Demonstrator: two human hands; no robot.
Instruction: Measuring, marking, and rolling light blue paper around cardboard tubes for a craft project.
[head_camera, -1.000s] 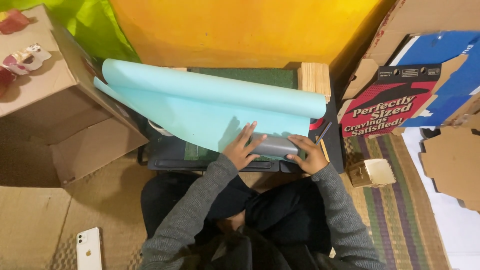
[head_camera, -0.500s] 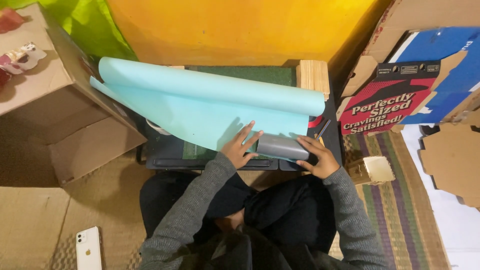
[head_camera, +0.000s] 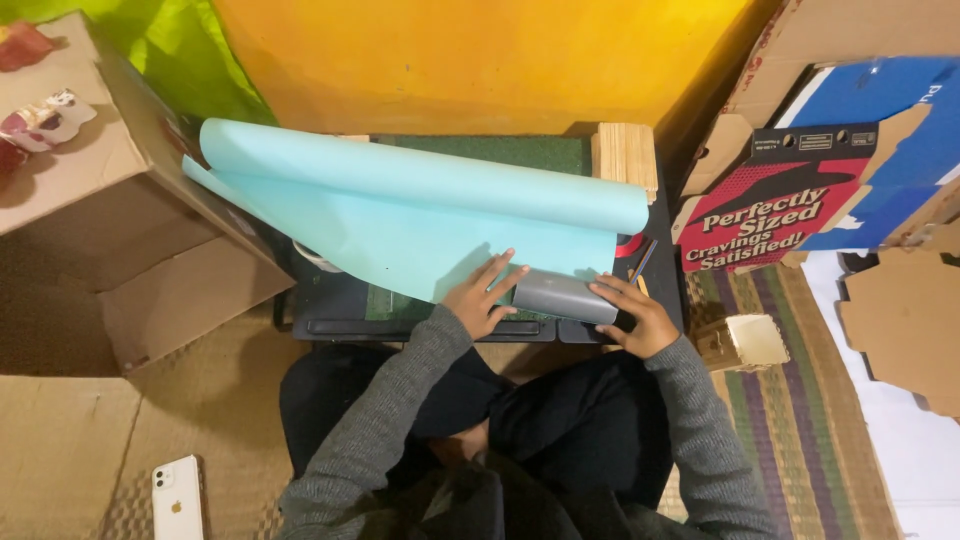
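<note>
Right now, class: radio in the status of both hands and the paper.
Left hand flat on light-blue paper sheet. Right hand on grey piece. Sheet's far edge curled into a roll.

Both arms in grey sleeves reach up from the bottom of the frame toward centre. Left hand (head_camera: 483, 296) lies flat, palm down, fingers spread and pointing upper right. Right hand (head_camera: 632, 312), right of centre, palm down, fingers extended toward upper left. Legs crossed below.
</note>
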